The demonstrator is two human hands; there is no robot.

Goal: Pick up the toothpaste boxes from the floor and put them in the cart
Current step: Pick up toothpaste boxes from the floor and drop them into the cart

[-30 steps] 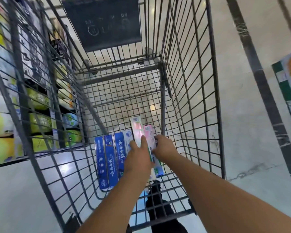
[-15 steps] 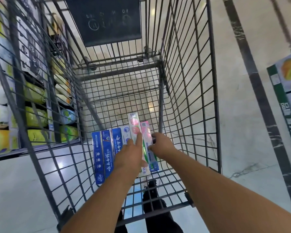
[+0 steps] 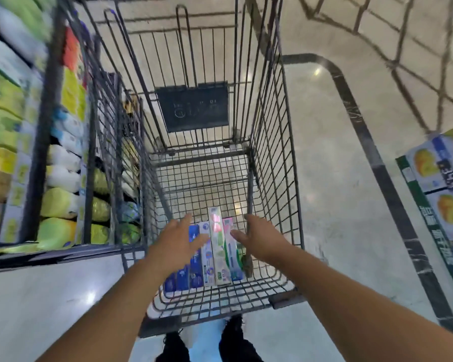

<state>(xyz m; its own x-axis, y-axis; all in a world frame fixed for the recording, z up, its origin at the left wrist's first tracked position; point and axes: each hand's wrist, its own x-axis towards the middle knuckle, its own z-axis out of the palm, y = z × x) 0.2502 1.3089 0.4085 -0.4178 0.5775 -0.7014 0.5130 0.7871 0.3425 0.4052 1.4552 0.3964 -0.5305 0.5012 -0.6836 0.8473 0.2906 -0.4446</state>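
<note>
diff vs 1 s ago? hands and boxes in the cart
Both hands let go: the left hand and right hand were holding the pink-and-green boxes and now hover open above them. The camera tilted up. The boxes, with the blue boxes beside them, stay flat on the cart floor.

six toothpaste boxes, one cart, two hands

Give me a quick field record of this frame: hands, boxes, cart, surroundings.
left hand: open, fingers spread, above the blue boxes, holding nothing
right hand: open, beside the pink box, holding nothing
toothpaste boxes: lying side by side on the cart floor, blue ones left, white, green and pink ones right
cart: wire, dark sign on far wall
shelves: stocked, left of cart
floor: pale, dark stripe
</note>
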